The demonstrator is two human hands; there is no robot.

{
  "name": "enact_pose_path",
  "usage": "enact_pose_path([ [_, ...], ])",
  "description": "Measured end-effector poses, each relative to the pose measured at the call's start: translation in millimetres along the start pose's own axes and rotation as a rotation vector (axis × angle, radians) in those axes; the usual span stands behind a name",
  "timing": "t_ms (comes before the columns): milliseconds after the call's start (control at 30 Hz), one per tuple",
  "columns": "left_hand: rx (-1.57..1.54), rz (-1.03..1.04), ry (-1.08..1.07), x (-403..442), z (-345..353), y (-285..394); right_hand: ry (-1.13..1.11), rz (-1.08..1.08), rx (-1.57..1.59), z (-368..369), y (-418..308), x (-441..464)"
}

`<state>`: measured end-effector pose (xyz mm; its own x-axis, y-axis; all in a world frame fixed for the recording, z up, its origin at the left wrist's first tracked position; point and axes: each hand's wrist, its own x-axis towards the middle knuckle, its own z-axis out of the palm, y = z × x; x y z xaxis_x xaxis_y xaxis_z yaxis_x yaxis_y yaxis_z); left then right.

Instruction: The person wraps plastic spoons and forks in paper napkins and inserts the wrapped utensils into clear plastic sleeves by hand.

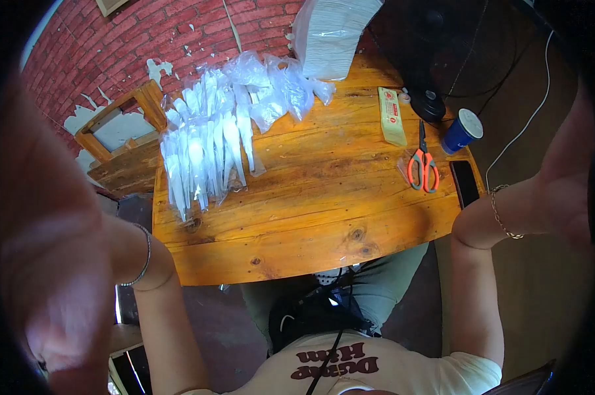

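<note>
The place looked like a room in a home, judging by peeling red brick-patterned wallpaper (159, 41) beyond the far edge of a varnished orange-brown wooden table (310, 210) and a round black fan base (428, 105) near its far right corner.

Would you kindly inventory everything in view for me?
Clear plastic packets of long white pieces: many, white, left
Crumpled plastic bags: several, transparent, back middle
Wrapped paper stack: one, white, back edge
Flat printed packet: one, yellow, right
Long scissors: one, orange and grey, right
Cylindrical cup: one, blue, right edge
Rectangular phone: one, black, right edge
Round-based fan: one, black, rear right
Thin cable: one, white, right
Wooden table: one, orange, centre
Wooden frame: one, brown, beside wall
Brick-patterned wall: one, red, back
Printed shirt: one, cream, bottom
Trousers: one pair, green, below table
Bracelets: two, grey and gold, forearms
Left grip, bare: one, blurred, left edge
Right grip, bare: one, blurred, right edge
</note>
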<state>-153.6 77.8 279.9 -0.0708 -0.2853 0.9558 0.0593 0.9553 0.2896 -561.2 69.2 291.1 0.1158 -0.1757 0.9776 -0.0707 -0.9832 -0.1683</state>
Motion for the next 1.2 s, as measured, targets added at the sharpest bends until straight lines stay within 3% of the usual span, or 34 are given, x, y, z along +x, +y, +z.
enact_pose_path([
  [1200, -0.023, -0.027, 0.024, -2, -4, 10, -0.007, 0.027, 0.02, 9, -5, -3],
])
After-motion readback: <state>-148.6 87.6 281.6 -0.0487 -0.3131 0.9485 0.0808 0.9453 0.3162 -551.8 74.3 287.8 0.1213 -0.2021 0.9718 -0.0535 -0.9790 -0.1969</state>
